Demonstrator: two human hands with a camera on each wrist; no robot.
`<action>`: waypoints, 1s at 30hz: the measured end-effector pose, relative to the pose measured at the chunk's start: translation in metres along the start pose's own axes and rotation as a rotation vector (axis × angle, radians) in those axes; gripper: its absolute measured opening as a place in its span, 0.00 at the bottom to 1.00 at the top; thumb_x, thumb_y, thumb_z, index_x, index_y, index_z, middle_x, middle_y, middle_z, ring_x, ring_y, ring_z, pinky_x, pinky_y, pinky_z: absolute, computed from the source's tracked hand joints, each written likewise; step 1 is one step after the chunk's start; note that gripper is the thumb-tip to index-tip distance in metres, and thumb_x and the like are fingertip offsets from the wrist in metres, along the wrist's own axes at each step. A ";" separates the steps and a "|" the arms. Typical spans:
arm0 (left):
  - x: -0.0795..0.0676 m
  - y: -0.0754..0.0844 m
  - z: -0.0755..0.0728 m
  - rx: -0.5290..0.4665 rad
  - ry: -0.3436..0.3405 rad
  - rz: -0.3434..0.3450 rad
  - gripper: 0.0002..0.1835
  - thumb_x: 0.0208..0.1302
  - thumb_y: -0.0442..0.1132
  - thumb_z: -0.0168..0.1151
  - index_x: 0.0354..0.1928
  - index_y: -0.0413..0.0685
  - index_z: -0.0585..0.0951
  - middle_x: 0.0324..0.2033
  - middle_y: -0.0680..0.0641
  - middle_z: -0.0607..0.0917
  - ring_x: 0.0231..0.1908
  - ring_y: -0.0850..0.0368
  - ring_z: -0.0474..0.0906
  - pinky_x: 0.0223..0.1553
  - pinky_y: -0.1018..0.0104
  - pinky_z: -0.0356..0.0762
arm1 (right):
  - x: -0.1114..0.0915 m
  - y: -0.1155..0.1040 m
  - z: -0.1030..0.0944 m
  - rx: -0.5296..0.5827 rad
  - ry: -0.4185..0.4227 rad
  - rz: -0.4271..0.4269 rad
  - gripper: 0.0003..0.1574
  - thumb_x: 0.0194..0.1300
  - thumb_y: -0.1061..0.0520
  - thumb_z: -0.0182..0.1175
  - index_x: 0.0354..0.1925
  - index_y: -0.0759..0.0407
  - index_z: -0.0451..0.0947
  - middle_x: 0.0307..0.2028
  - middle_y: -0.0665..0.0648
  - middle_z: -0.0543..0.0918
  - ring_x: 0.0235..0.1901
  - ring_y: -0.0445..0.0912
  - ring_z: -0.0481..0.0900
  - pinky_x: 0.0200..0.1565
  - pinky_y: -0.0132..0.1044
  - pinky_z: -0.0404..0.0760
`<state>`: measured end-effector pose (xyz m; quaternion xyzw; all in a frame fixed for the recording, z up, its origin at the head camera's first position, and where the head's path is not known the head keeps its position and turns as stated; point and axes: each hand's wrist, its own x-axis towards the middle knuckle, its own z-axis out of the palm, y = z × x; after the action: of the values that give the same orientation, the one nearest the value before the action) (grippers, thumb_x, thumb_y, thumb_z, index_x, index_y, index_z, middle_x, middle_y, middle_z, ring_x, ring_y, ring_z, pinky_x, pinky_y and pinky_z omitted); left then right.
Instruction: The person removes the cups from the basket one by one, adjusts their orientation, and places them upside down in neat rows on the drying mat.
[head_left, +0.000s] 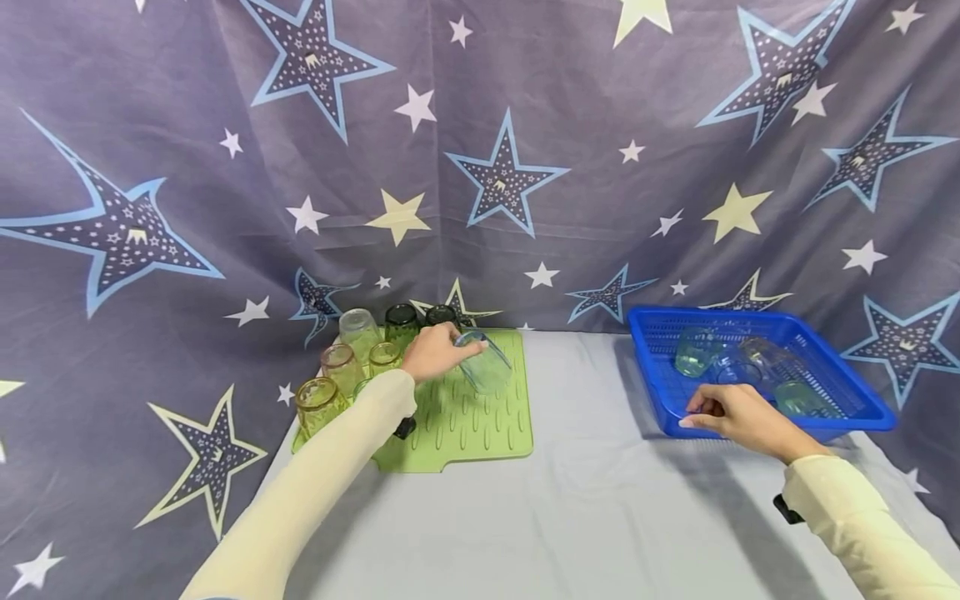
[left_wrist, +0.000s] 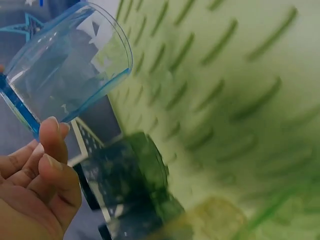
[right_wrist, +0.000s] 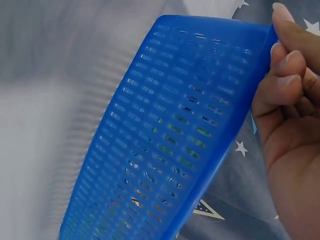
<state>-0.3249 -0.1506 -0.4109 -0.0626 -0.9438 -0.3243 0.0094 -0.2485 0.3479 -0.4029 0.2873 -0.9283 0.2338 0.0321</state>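
Note:
My left hand (head_left: pixel 435 350) pinches a clear blue-tinted drinking glass (head_left: pixel 487 371) by its thick base, thumb and fingertips at the blue edge. The glass is tilted, its mouth angled down over the green drying mat (head_left: pixel 468 442). In the left wrist view the glass (left_wrist: pixel 70 65) stands out above the ribbed mat. On the right, my right hand (head_left: pixel 738 417) is at the near left corner of a blue plastic basket (head_left: pixel 652 392). Its thumb and curled fingers pinch the rim, as the right wrist view shows of the basket (right_wrist: pixel 165 100).
Several coloured glasses, such as an amber one (head_left: pixel 318 400), a pink one (head_left: pixel 341 367) and a dark one (head_left: pixel 402 321), stand along the mat's left and back. More glasses, including a green one (head_left: pixel 695 354), lie in the basket. A star-patterned curtain (head_left: pixel 525 242) hangs behind.

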 end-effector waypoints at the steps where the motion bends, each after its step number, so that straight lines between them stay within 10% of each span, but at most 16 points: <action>1: 0.000 -0.003 -0.003 0.022 0.007 -0.004 0.41 0.60 0.75 0.62 0.55 0.45 0.80 0.44 0.45 0.85 0.34 0.52 0.82 0.38 0.52 0.80 | 0.000 0.001 0.000 0.001 0.007 -0.002 0.07 0.66 0.52 0.73 0.35 0.49 0.82 0.25 0.43 0.81 0.24 0.34 0.74 0.28 0.33 0.76; 9: 0.002 -0.024 -0.018 0.144 0.046 -0.028 0.34 0.62 0.73 0.61 0.30 0.47 0.73 0.20 0.49 0.67 0.17 0.56 0.61 0.20 0.60 0.62 | -0.001 0.006 0.003 0.018 0.030 -0.005 0.08 0.64 0.52 0.74 0.34 0.48 0.83 0.26 0.41 0.81 0.25 0.34 0.75 0.29 0.33 0.77; 17: 0.004 -0.034 -0.020 0.330 0.086 -0.026 0.31 0.62 0.72 0.62 0.32 0.48 0.77 0.22 0.45 0.78 0.21 0.49 0.75 0.18 0.57 0.68 | -0.001 0.009 0.007 0.020 0.051 -0.012 0.08 0.64 0.52 0.74 0.34 0.47 0.83 0.26 0.39 0.80 0.25 0.34 0.75 0.28 0.33 0.77; 30: 0.008 -0.044 -0.020 0.476 0.075 0.026 0.31 0.63 0.69 0.63 0.19 0.52 0.70 0.16 0.50 0.69 0.16 0.51 0.70 0.18 0.57 0.65 | -0.002 0.007 0.007 0.032 0.048 0.013 0.07 0.65 0.52 0.74 0.34 0.48 0.83 0.26 0.42 0.81 0.24 0.35 0.74 0.28 0.33 0.76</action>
<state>-0.3386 -0.1958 -0.4216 -0.0587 -0.9918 -0.0947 0.0633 -0.2498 0.3513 -0.4121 0.2760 -0.9253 0.2556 0.0482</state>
